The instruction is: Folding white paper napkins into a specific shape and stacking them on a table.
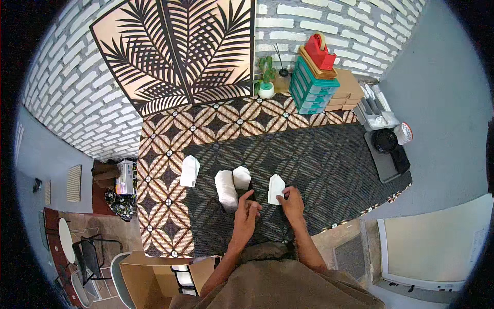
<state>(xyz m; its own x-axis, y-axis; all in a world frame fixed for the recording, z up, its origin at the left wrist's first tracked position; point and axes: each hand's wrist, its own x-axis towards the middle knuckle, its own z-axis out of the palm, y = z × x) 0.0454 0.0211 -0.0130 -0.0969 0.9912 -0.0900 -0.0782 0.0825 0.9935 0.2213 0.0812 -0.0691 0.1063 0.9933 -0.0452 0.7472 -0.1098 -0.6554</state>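
Observation:
My right hand (294, 204) pinches the right edge of a white folded napkin (275, 188) with a pointed top, which lies on the dark part of the tablecloth (320, 170). To its left, my left hand (247, 212) hovers with its index finger extended and seems to hold nothing. Just beyond that hand is a thick white bundle (225, 190), apparently of stacked napkins, beside a smaller white folded piece (242, 177). Both seem to sit in a dark holder, mostly hidden. Farther left lies another white folded napkin (190, 171).
Along the back stand a small potted plant (266, 89), a teal drawer unit (314, 90) topped by a red tape dispenser (320, 54), and cardboard boxes (345, 90). A grey tray (376, 162) lies at right. An open cardboard box (154, 278) stands below the front edge.

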